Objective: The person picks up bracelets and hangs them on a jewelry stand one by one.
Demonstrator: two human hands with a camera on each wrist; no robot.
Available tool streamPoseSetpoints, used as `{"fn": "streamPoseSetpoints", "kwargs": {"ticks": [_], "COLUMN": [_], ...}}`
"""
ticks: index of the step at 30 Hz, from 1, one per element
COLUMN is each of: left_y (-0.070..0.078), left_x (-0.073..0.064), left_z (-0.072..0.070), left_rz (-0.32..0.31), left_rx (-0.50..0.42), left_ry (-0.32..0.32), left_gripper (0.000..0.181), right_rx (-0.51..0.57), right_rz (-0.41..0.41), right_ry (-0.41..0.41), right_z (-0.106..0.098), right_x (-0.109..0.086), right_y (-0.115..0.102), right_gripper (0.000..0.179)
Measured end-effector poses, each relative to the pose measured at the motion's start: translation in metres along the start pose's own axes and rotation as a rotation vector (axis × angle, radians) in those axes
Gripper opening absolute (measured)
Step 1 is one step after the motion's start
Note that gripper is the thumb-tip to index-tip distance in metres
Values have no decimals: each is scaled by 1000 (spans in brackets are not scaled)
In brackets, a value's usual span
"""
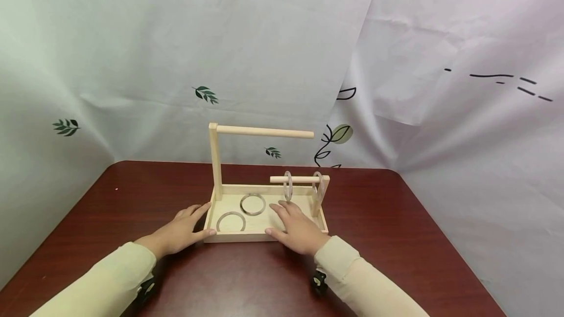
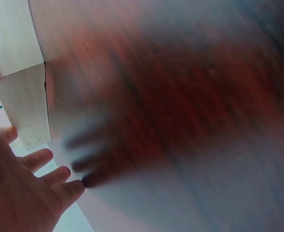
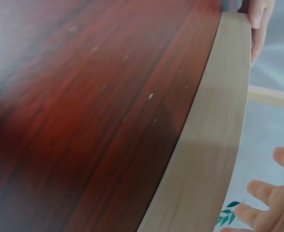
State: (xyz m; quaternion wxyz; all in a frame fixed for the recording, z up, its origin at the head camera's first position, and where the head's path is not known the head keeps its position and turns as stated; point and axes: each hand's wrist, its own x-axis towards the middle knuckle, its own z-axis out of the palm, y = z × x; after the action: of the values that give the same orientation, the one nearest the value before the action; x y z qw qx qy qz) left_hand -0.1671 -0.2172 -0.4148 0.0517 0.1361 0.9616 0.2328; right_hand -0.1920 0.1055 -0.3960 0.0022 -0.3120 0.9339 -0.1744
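I'm resting my left grip [image 1: 180, 232], wide, against the left end of the wooden rack [image 1: 240, 237], lower centre of frame on the desk [image 1: 374, 238]. My right grip [image 1: 299, 231] is reaching over its front right, wide too, nothing held; two flat rings [image 1: 253, 194] are lying inside, two hanging rings [image 1: 291, 189] are circling the short peg [image 1: 301, 179], right of centre.

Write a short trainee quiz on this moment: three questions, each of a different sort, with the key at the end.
1. Count: how many rings lie flat in the tray?
2. True or false: a ring hangs on the upper bar.
3. Compare: in the head view, which hand is nearer to the lower bar?

Key:
1. Two.
2. False; the upper bar is bare.
3. The right hand.
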Motion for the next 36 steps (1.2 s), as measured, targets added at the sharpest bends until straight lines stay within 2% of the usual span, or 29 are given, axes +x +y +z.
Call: {"fn": "streamPoseSetpoints", "kwargs": {"ticks": [11,19,28,36], "left_y": [1,0,0,1], "left_x": [-2,-3,-2,-1], "left_z": [-1,-2,-2,-1], "left_rz": [-23,-22,-24,-25], "left_rx": [-1,5,0,-3], "left_ry": [-24,-18,-16,-18], "left_gripper": [93,92,92,91], "right_rx": [37,85,77,82], "right_rz": [23,32,5,29], "right_ry": [-29,-33,-53,-89], "right_z": [5,7,12,9], "right_x": [19,35,55,70], "right_y": [-11,-19,-20,-23], "right_gripper": [67,68,65,63]}}
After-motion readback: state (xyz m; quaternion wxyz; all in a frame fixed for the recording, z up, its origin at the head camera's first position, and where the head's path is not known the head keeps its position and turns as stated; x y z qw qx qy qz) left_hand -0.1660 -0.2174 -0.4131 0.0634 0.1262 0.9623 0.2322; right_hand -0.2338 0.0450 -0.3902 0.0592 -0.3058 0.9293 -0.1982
